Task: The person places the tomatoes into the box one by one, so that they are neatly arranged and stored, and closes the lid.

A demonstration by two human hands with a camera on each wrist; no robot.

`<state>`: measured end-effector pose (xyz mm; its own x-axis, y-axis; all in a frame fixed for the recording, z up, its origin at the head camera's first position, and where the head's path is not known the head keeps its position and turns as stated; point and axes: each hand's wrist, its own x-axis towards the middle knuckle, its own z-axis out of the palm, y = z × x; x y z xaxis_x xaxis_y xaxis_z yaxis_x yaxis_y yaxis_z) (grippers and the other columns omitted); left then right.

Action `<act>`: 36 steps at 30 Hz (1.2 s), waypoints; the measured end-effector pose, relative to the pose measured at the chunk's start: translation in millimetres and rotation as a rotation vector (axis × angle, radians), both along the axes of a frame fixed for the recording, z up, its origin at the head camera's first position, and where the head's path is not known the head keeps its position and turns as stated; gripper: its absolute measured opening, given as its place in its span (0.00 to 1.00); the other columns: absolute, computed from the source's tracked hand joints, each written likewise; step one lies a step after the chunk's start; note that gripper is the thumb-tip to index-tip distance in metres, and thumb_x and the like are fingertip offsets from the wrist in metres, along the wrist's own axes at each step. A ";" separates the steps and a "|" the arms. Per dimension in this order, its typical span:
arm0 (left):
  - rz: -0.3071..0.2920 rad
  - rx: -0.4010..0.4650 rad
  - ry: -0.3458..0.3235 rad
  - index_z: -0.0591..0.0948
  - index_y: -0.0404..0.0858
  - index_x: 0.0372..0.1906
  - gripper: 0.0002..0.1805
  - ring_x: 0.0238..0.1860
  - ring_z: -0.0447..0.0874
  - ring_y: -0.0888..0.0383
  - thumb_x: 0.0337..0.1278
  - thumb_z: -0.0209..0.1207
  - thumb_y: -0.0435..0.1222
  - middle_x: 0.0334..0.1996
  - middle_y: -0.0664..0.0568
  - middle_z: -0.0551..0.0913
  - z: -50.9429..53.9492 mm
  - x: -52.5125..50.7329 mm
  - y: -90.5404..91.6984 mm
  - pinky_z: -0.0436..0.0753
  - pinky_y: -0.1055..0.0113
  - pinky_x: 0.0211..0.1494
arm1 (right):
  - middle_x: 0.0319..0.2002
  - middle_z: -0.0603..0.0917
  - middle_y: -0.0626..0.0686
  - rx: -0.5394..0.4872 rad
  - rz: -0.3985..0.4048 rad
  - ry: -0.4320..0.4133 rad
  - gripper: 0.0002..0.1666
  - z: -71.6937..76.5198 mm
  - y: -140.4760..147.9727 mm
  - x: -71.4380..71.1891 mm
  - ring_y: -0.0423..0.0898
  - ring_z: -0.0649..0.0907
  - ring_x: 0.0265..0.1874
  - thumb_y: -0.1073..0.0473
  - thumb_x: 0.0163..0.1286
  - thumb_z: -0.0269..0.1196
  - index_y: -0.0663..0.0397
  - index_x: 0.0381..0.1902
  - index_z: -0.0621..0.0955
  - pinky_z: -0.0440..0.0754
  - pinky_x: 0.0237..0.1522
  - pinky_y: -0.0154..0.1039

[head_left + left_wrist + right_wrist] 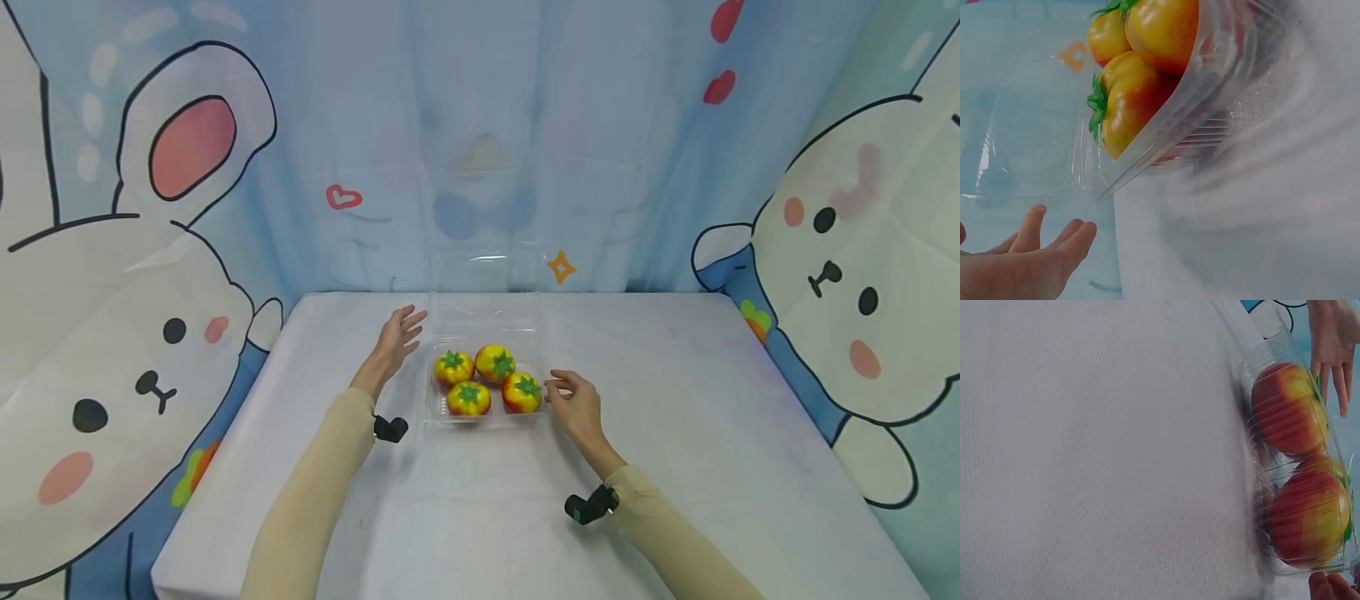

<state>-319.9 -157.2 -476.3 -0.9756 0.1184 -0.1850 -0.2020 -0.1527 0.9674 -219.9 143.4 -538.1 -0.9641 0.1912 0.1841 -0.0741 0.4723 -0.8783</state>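
Observation:
A clear plastic clamshell box (487,419) stands on the table with its clear lid (483,310) raised at the back. Inside sit several yellow-red, tomato-like fruits with green leafy tops, among them a front left fruit (468,399) and a front right one (521,392). My left hand (393,340) hovers left of the box near the hinge, its fingers spread and holding nothing. At the box's right side is my right hand (577,408), fingers slightly bent. Its fingertips (1322,586) are at the box's corner in the right wrist view; whether they touch it is unclear.
A white cloth covers the table (480,517). Behind it hangs a light blue curtain (360,125) printed with cartoon rabbits. A black wrist camera (391,429) sits at the left cuff, another black camera (591,505) at the right.

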 end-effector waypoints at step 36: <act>-0.061 -0.100 0.042 0.50 0.36 0.78 0.35 0.76 0.50 0.44 0.76 0.30 0.50 0.75 0.41 0.59 -20.4 31.0 -12.0 0.51 0.47 0.77 | 0.47 0.83 0.69 -0.182 0.023 -0.100 0.20 3.6 2.3 4.0 0.62 0.87 0.40 0.63 0.72 0.56 0.70 0.57 0.78 0.86 0.29 0.36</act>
<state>-288.9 -169.3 -496.8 -0.9743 0.1605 -0.1582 -0.1671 -0.0434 0.9850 -215.9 145.7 -534.6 -0.9804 0.1901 0.0515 0.0090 0.3044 -0.9525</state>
